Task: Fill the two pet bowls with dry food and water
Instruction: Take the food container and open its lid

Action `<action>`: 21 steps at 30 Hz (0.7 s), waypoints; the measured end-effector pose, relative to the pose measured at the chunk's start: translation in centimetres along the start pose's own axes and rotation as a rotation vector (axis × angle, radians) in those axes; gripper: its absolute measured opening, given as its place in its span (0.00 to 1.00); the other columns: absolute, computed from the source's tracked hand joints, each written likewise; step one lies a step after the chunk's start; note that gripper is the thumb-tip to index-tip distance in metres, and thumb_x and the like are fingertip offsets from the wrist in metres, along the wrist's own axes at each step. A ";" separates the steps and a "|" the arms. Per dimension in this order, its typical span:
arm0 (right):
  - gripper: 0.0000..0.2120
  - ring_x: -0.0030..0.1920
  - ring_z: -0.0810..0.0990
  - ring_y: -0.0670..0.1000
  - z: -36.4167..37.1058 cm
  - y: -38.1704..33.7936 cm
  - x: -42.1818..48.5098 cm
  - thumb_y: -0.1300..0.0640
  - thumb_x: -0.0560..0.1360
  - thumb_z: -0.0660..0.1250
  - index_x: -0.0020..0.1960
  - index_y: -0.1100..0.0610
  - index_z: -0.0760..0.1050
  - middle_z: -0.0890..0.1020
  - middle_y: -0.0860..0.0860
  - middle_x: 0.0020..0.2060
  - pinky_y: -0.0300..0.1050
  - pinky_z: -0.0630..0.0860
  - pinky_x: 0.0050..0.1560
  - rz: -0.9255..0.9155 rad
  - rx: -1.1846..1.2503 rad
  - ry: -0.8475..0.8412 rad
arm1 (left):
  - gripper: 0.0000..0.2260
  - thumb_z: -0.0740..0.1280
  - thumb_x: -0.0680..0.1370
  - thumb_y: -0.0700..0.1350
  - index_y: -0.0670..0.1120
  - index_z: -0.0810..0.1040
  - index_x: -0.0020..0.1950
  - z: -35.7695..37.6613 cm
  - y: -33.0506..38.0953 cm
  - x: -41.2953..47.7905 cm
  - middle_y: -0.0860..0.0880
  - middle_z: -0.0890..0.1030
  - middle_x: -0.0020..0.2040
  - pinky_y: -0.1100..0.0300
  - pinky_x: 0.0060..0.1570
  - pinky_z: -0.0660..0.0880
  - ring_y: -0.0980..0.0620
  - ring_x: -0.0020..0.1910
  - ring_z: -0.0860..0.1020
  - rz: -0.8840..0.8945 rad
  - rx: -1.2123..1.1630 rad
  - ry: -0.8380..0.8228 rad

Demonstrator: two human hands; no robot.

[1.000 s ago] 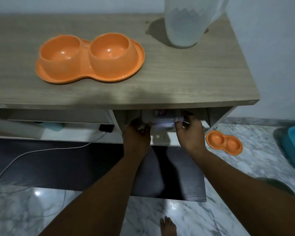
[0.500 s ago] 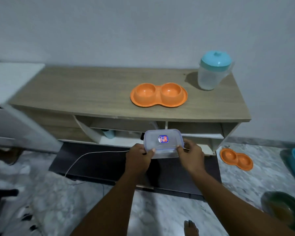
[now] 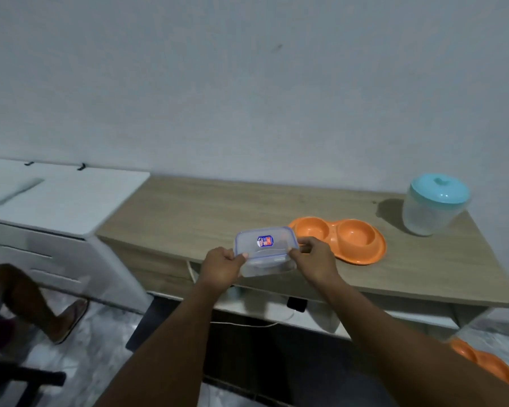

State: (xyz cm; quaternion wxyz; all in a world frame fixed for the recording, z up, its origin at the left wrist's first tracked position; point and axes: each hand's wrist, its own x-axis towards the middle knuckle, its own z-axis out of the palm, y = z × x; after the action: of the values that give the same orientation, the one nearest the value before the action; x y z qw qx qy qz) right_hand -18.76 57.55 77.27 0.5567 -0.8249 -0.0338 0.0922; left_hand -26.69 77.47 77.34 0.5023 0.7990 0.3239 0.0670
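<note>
Both hands clamp a lidded clear container (image 3: 265, 250) above the counter's (image 3: 206, 212) near edge: left hand (image 3: 223, 267) on its left end, right hand (image 3: 314, 259) on its right. The empty orange double bowl (image 3: 340, 239) sits just right. Prying the lid abruptly could scatter the contents.

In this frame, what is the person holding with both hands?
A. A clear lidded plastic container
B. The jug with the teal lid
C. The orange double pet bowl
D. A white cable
A. The left hand and right hand grip a clear lidded plastic container at its two ends, while the orange double bowl and the teal-lidded jug sit untouched on the wooden top.
</note>
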 end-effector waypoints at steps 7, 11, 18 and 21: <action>0.15 0.48 0.80 0.54 5.1 -0.3 7.6 0.61 0.73 0.73 0.59 0.60 0.79 0.82 0.53 0.46 0.48 0.75 0.54 0.090 -0.043 -0.066 | 0.14 0.76 0.71 0.53 0.47 0.75 0.36 -0.4 0.7 7.9 0.42 0.84 0.42 0.55 0.46 0.76 0.43 0.43 0.82 -0.094 0.133 0.015; 0.14 0.48 0.81 0.56 7.3 -0.1 9.9 0.62 0.73 0.72 0.58 0.61 0.77 0.83 0.56 0.49 0.47 0.75 0.50 0.135 -0.056 -0.108 | 0.19 0.76 0.62 0.60 0.47 0.75 0.39 -0.5 -2.7 12.8 0.42 0.84 0.39 0.43 0.48 0.81 0.41 0.41 0.84 -0.173 0.097 -0.038; 0.15 0.53 0.80 0.57 9.9 -0.6 12.7 0.57 0.78 0.68 0.62 0.62 0.75 0.82 0.57 0.56 0.49 0.75 0.53 0.205 -0.101 -0.131 | 0.20 0.74 0.60 0.61 0.45 0.77 0.34 -1.4 -4.5 18.3 0.43 0.82 0.32 0.40 0.48 0.81 0.40 0.40 0.85 -0.205 0.072 -0.144; 0.14 0.46 0.81 0.56 10.3 -1.3 13.5 0.56 0.79 0.66 0.59 0.64 0.79 0.83 0.57 0.49 0.51 0.78 0.49 0.273 -0.091 -0.126 | 0.15 0.74 0.71 0.55 0.43 0.79 0.35 -2.3 -2.0 18.6 0.41 0.82 0.33 0.46 0.44 0.81 0.41 0.37 0.83 -0.217 0.076 -0.254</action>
State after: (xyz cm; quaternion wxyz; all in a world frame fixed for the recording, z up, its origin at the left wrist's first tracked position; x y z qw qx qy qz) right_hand -7.40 69.57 73.21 0.4979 -0.8387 0.0397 0.2170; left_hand -14.03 90.70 72.73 0.5130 0.7798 0.3444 -0.1010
